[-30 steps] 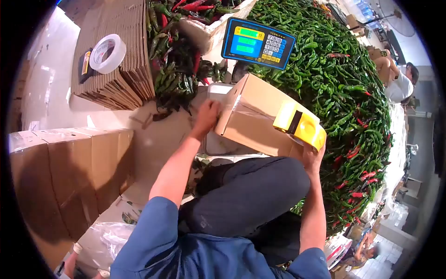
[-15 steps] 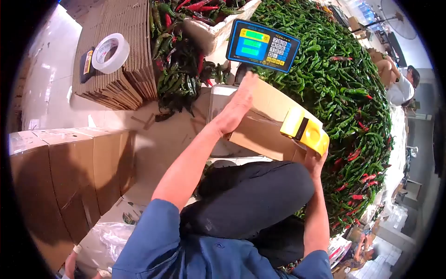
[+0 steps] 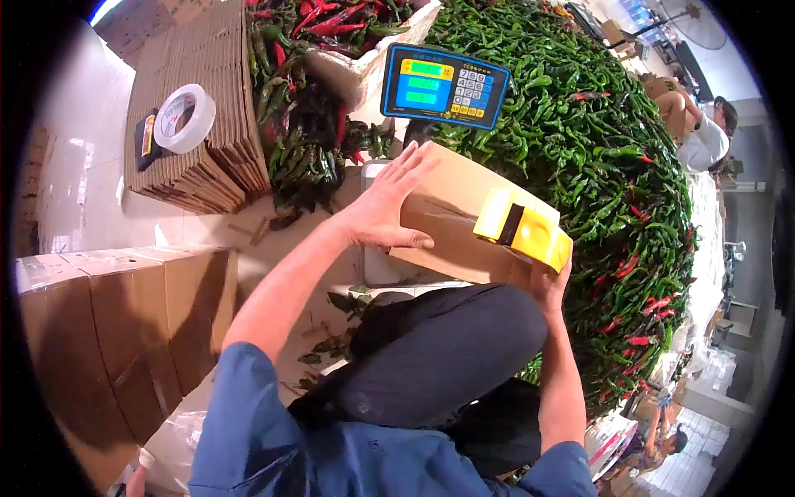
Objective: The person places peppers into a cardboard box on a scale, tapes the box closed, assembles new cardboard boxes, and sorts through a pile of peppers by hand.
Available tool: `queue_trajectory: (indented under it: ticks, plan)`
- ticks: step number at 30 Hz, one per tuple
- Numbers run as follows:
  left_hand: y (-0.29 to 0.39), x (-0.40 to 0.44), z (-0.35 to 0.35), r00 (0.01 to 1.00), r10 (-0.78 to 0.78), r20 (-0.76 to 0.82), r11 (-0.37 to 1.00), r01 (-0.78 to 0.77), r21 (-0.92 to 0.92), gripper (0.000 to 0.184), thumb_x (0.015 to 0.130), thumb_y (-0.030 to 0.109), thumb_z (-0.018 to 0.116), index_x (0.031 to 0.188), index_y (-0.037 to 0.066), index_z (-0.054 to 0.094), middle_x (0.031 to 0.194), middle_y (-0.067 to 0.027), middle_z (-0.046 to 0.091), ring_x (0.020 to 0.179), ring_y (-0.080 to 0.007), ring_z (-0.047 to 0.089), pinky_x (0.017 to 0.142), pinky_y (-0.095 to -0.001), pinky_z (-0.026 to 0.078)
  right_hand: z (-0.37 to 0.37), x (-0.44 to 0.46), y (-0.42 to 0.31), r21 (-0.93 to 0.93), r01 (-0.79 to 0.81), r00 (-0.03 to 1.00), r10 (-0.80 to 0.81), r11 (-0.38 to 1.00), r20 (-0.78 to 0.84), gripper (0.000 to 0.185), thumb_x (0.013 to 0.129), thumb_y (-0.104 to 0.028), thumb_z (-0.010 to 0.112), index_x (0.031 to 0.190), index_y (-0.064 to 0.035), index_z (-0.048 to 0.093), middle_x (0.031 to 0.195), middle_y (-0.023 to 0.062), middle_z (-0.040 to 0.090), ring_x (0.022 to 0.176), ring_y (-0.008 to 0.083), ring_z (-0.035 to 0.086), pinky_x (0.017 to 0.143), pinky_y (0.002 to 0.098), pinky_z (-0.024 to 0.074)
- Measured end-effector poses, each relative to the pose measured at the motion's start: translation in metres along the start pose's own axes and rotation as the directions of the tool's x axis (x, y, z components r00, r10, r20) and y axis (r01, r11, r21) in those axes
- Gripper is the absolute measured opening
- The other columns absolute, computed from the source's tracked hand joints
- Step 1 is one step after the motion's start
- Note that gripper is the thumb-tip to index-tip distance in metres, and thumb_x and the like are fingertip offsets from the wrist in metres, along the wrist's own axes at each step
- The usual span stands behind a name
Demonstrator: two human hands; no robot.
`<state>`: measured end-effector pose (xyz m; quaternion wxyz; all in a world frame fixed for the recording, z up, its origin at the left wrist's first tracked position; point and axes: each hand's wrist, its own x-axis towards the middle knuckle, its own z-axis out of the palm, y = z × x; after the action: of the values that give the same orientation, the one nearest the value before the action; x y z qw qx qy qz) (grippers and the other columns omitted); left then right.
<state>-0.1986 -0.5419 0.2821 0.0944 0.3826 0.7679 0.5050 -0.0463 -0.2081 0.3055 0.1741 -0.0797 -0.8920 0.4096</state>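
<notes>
A cardboard box (image 3: 460,174) lies in front of me on the pale platform (image 3: 377,269) of a scale. My left hand (image 3: 385,207) is at the box's left end, its fingers stretched and spread, the thumb pointing along the near side. At the right end, a yellow tape dispenser (image 3: 534,236) rests against the box. My right hand (image 3: 549,283) is closed around the dispenser's lower end, and most of its fingers are hidden behind it. Above the box stands the scale's blue display (image 3: 445,87) with lit green readouts and a keypad.
Green chilli peppers (image 3: 580,124) form a large heap to the right. Red and dark peppers (image 3: 306,124) lie at the upper left. A tape roll (image 3: 184,118) sits on stacked flat cardboard (image 3: 215,74). Several boxes (image 3: 124,315) stand at the left; other people are at the edges.
My left hand has drawn back to the left along the box, and its fingers and thumb have spread. My right hand keeps the tape dispenser at the box's right end. The whole view has shifted slightly.
</notes>
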Motion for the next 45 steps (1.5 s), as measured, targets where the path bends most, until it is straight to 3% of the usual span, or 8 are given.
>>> queue_trajectory:
  ticks: [6, 16, 23, 36, 40, 42, 43, 45]
  plan:
    - [-0.001, 0.019, -0.014, 0.991, 0.018, 0.130, 0.966, -0.050, 0.252, 0.096, 0.066, 0.059, 0.083, 0.143, 0.014, 0.048, 0.156, -0.0119, 0.037, 0.154, -0.0356, 0.014, 0.124, -0.0524, 0.015, -0.002, 0.000, -0.011, 0.000, -0.037, 0.999, 0.037, 0.999, -0.007, 0.032, 0.093, -0.005, 0.065, 0.123, -0.0008, 0.054, 0.109, 0.0095, 0.064, 0.101, 0.0203, 0.063, 0.092, 0.0317, 0.0487]
    - [-0.004, 0.021, -0.016, 0.987, -0.064, 0.147, 0.967, 0.025, 0.255, 0.091, 0.066, 0.052, 0.084, 0.141, 0.015, 0.049, 0.154, -0.0103, 0.039, 0.151, -0.0345, 0.023, 0.123, -0.0492, 0.022, -0.029, 0.029, -0.030, -0.137, 0.217, 0.975, -0.210, 0.967, 0.068, 0.068, 0.083, -0.012, 0.080, 0.139, -0.0003, 0.044, 0.123, 0.0197, 0.063, 0.113, 0.0315, 0.064, 0.098, 0.0391, 0.0509]
    - [0.005, 0.020, -0.015, 0.981, -0.108, 0.163, 0.981, 0.078, 0.179, 0.089, 0.066, 0.038, 0.086, 0.142, 0.013, 0.047, 0.156, -0.0123, 0.037, 0.151, -0.0333, 0.023, 0.123, -0.0456, 0.023, -0.151, 0.054, -0.024, -0.402, 0.407, 0.877, -0.227, 0.820, 0.424, 0.083, 0.073, 0.015, 0.064, 0.147, -0.0129, 0.041, 0.128, 0.0169, 0.055, 0.113, 0.0380, 0.057, 0.100, 0.0401, 0.0485]
    - [0.009, 0.024, -0.018, 0.962, -0.186, 0.201, 0.964, 0.139, 0.227, 0.095, 0.065, 0.043, 0.085, 0.144, 0.010, 0.044, 0.159, -0.0124, 0.034, 0.151, -0.0350, 0.024, 0.124, -0.0464, 0.021, -0.188, 0.014, 0.057, -0.471, 0.291, 0.918, -0.106, 0.833, 0.381, 0.085, 0.071, 0.018, 0.060, 0.148, -0.0141, 0.040, 0.125, 0.0192, 0.052, 0.114, 0.0400, 0.056, 0.097, 0.0416, 0.0502]
    - [0.043, 0.034, -0.023, 0.934, -0.162, 0.317, 0.780, -0.075, 0.621, 0.101, 0.072, 0.054, 0.079, 0.151, 0.007, 0.036, 0.160, -0.0168, 0.031, 0.153, -0.0346, 0.015, 0.125, -0.0528, 0.007, -0.144, -0.020, 0.137, -0.371, 0.217, 0.965, -0.142, 0.903, 0.219, 0.075, 0.074, 0.015, 0.064, 0.143, -0.0070, 0.043, 0.125, 0.0204, 0.054, 0.114, 0.0393, 0.055, 0.102, 0.0402, 0.0455]
    - [0.067, 0.041, -0.007, 0.917, -0.221, 0.332, 0.571, -0.154, 0.807, 0.102, 0.077, 0.058, 0.073, 0.154, 0.004, 0.031, 0.161, -0.0182, 0.029, 0.153, -0.0346, 0.014, 0.124, -0.0542, 0.006, -0.103, -0.028, 0.148, -0.277, -0.140, 0.956, 0.202, 0.951, 0.211, 0.065, 0.078, 0.012, 0.066, 0.137, -0.0043, 0.045, 0.123, 0.0216, 0.056, 0.116, 0.0377, 0.055, 0.104, 0.0395, 0.0446]
    - [0.080, 0.047, 0.005, 0.909, -0.253, 0.331, 0.446, -0.194, 0.874, 0.103, 0.080, 0.060, 0.070, 0.155, 0.003, 0.029, 0.162, -0.0188, 0.028, 0.154, -0.0346, 0.014, 0.124, -0.0549, 0.005, -0.076, -0.041, 0.162, -0.188, -0.115, 0.982, 0.140, 0.975, 0.124, 0.060, 0.082, 0.010, 0.067, 0.136, -0.0040, 0.045, 0.122, 0.0211, 0.057, 0.117, 0.0373, 0.056, 0.102, 0.0391, 0.0454]
    - [0.091, 0.068, 0.049, 0.899, -0.187, 0.395, 0.539, -0.243, 0.806, 0.103, 0.083, 0.059, 0.067, 0.155, -0.003, 0.025, 0.161, -0.0217, 0.026, 0.152, -0.0387, 0.016, 0.123, -0.0572, 0.005, -0.034, -0.049, 0.150, -0.089, -0.192, 0.977, 0.199, 0.977, 0.073, 0.057, 0.087, 0.001, 0.069, 0.137, -0.0040, 0.043, 0.117, 0.0192, 0.063, 0.112, 0.0356, 0.062, 0.094, 0.0399, 0.0509]
